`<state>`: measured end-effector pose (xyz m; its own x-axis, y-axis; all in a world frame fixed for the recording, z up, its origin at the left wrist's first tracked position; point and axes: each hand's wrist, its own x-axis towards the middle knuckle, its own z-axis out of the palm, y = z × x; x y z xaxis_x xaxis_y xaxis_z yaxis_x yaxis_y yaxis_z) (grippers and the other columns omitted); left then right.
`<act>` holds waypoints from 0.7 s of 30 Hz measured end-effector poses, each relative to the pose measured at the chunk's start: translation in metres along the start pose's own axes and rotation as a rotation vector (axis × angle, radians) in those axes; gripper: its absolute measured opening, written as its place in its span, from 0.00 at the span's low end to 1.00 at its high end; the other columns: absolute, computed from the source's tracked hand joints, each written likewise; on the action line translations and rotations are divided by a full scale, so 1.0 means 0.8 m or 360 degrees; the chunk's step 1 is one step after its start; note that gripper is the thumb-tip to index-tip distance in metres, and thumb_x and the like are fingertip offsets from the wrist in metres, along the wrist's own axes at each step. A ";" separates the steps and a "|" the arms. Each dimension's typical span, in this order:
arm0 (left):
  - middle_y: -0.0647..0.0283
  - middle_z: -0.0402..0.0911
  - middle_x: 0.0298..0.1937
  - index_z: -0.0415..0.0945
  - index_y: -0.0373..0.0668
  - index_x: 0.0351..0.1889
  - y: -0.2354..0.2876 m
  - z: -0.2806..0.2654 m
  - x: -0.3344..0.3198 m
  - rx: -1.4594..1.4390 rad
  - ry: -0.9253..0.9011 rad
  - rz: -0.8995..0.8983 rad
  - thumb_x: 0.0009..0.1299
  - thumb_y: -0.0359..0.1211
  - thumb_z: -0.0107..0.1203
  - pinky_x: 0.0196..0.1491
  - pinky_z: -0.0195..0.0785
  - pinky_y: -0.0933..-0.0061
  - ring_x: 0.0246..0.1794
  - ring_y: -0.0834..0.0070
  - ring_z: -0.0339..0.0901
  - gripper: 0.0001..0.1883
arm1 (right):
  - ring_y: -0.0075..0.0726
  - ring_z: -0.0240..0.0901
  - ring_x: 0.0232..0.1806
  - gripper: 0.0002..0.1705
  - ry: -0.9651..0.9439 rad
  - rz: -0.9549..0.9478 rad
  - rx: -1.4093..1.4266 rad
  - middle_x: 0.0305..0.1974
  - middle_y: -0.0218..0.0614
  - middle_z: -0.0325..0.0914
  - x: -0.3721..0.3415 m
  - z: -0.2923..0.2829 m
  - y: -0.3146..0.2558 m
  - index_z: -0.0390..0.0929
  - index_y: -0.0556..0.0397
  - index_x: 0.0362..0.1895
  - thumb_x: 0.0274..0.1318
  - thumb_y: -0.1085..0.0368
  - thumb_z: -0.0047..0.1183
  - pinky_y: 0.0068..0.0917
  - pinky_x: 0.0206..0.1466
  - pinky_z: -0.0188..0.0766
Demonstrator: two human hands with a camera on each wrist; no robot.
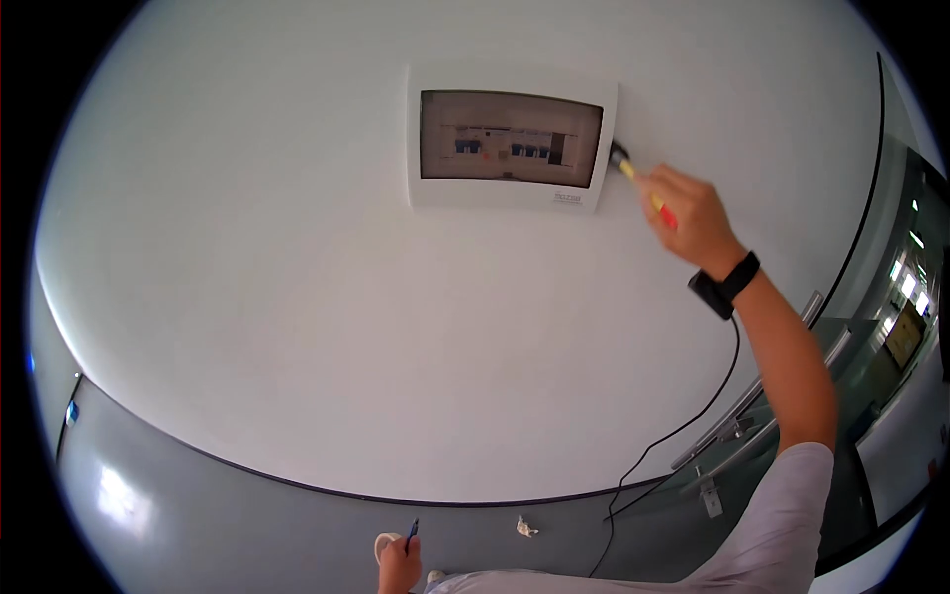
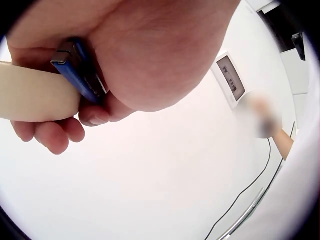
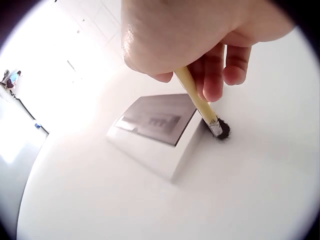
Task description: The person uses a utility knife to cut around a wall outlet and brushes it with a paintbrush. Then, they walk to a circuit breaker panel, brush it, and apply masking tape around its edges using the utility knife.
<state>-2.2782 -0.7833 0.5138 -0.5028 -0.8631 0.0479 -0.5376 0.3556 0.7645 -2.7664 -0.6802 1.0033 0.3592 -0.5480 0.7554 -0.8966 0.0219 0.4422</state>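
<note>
The person's right hand (image 1: 691, 210) is grasping a brush (image 1: 627, 169), its fingers curling round the yellow handle, whose rear end is showing red. The dark bristles (image 3: 224, 130) are sitting just beside the right side of a white breaker box (image 1: 495, 196); whether they are touching it or the wall (image 1: 297, 317) cannot be told. The box is hanging on the pale wall, its tinted window (image 1: 512, 109) covering a row of switches. Nearer and to the left, the left hand (image 1: 399, 571) is grasping a cream-coloured roll (image 2: 37, 94) together with a blue tool (image 2: 77, 72). A black wristband (image 1: 737, 280) is circling the right wrist, and a dark cable (image 1: 731, 366) is running down from it. A small crumpled piece (image 1: 526, 528) is lying on the grey floor (image 1: 297, 525).
</note>
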 end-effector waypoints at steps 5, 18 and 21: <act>0.51 0.77 0.18 0.77 0.32 0.23 -0.015 0.001 0.000 0.0044 -0.0027 -0.0094 0.78 0.39 0.52 0.28 0.66 0.54 0.20 0.55 0.77 0.23 | 0.44 0.76 0.29 0.10 -0.0364 -0.0057 0.0158 0.33 0.35 0.77 -0.071 0.027 -0.050 0.83 0.54 0.45 0.58 0.69 0.61 0.36 0.29 0.74; 0.39 0.78 0.24 0.77 0.29 0.26 0.009 0.018 0.007 0.0021 -0.0436 -0.0307 0.72 0.49 0.62 0.32 0.66 0.49 0.26 0.42 0.76 0.28 | 0.53 0.79 0.29 0.06 -0.1121 0.0879 0.1448 0.31 0.43 0.84 -0.310 0.126 -0.268 0.85 0.52 0.38 0.59 0.65 0.60 0.38 0.35 0.76; 0.41 0.79 0.25 0.78 0.29 0.26 0.008 0.038 0.005 -0.0004 -0.0842 -0.0326 0.67 0.52 0.67 0.34 0.69 0.50 0.27 0.44 0.76 0.29 | 0.54 0.79 0.31 0.09 -0.1422 0.0865 0.1292 0.30 0.40 0.84 -0.393 0.162 -0.351 0.85 0.49 0.36 0.60 0.59 0.58 0.44 0.36 0.76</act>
<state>-2.3043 -0.7734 0.4989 -0.6596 -0.6168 -0.4294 -0.6583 0.1985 0.7261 -2.6609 -0.6227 0.5787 -0.1054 -0.9940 0.0288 -0.8829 0.0802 -0.4626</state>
